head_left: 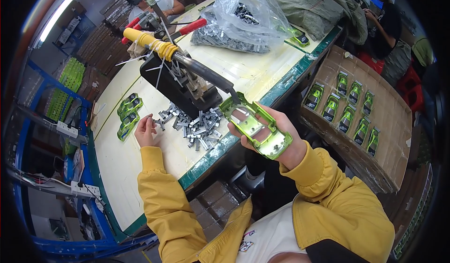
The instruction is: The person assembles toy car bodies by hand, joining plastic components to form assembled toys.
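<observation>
While the right hand (287, 134) holds the green shell (274, 145) with its hollow side turned up, the left hand (146, 132) is well apart from it, at the left border of the loose metal pieces (199, 128) on the tabletop (117, 183). The right fingers are closed around the shell; the left fingertips are bent close together, but I cannot tell whether they pinch a piece. The shell appears at the green edge strip (201, 166), and I judge this as the main danger: if the grip becomes loose, it could slide over the edge and fall to the floor, because little seems to be under it there. Its far end is close to the dark bar of the lever tool (202, 71), and whether they touch I cannot say; a careless lift could knock the thin wall against the metal and scratch its shiny surface. The metal pieces lie crossed over one another, so the left hand could take two together, or push some of them away. Two other green shells (128, 117) lie just beside this hand, on its left, and a wide swing of the sleeve (161, 188) could disturb them, since the space between is narrow.
</observation>
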A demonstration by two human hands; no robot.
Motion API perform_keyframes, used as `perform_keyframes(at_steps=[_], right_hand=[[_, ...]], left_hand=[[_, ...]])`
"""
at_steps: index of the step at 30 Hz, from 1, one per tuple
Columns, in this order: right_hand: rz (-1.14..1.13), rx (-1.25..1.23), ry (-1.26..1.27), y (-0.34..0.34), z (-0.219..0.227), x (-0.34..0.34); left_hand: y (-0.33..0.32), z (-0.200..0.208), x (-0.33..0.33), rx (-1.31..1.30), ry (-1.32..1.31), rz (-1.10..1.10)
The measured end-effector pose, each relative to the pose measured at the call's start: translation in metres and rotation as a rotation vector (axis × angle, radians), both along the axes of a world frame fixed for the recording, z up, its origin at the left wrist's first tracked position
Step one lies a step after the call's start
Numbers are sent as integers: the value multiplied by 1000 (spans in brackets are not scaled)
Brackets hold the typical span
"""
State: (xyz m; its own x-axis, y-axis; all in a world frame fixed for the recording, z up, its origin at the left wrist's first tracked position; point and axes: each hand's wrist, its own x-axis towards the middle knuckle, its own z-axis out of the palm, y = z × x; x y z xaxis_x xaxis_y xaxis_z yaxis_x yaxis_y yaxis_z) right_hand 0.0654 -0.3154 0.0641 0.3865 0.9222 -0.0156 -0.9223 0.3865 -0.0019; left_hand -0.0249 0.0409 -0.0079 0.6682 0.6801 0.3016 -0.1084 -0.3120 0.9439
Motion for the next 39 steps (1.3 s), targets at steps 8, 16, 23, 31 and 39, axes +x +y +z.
perform_keyframes(at_steps=[8,16,23,31,39], right_hand=[[22,21,44,-2,0,-1],[43,19,42,-2,0,-1],[45,51,85,-2,1,-2],[-2,47,141,0,6,-10],[-89,-2,61,8,7,-20]], left_hand=[[-7,0,3,-7,-20,-59],[-4,-2,3,22,9,-69],[-7,0,3,40,26,-60],[-9,0,4,43,44,-61],[-9,0,5,41,35,-69]])
